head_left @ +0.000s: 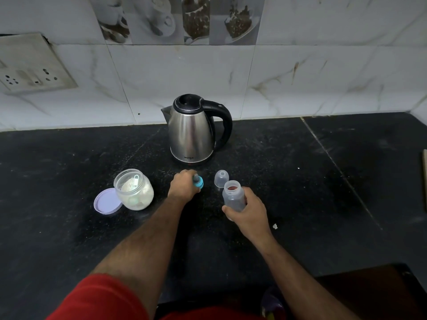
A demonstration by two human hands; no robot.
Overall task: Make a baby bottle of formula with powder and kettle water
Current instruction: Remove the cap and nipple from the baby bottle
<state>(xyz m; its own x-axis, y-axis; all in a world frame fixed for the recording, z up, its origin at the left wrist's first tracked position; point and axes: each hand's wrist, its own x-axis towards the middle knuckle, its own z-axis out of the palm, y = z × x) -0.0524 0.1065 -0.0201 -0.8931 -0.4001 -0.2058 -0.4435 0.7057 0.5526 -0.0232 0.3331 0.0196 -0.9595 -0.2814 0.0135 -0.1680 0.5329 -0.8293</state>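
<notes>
My right hand (248, 212) grips a clear baby bottle (233, 196), open at the top and standing on the black counter (69, 181). My left hand (183, 187) is closed around the teal collar with its teat (198, 181), just in front of the kettle. The steel kettle (191, 132) with a black lid and handle stands at the back, lid closed. Between my hands sits the bottle's clear cap (221, 178). On the left, an open round jar of white powder (134, 190) holds a scoop, with its purple lid (106, 201) lying beside it.
A tiled wall runs behind the counter, with a socket plate (34, 65) at the upper left. A small white scrap (275, 226) lies right of my right wrist. A wooden edge (424, 181) shows at the far right, a dark brown surface (369, 292) at the lower right.
</notes>
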